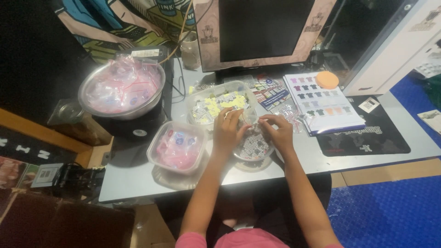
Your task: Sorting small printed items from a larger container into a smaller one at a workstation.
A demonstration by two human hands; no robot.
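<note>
On the grey desk [138, 179], near edge, centre: both hands meet over a small round clear plastic bowl [253, 148] holding printed black-and-white pieces.
Left hand: the left hand [228, 131] is curled over the bowl's left rim, fingers bent inward; it appears to pinch a small clear plastic bag [250, 120], though the exact grip cannot be told.
Right hand: the right hand [277, 132] sits just beside the left, fingertips drawn together at the same bag, above the bowl's right side.
Bowl position: it stands near the desk's front edge, between the two forearms, touching neither neighbouring container visibly.
Left of bowl: a square clear plastic tub [177, 147] filled with pink-tinted packets.
Far of bowl: a rectangular clear plastic container [220, 103] of yellow and grey pieces, just behind the hands.
Far left: a round steel basin [121, 89] heaped with clear pink-sealed bags.
Right: a white printed chart of shirt shapes [321, 103], with an orange round lid [327, 79] on its far corner, partly over a black mat [367, 140].
Far centre: a dark monitor in a pale frame [264, 30].
</note>
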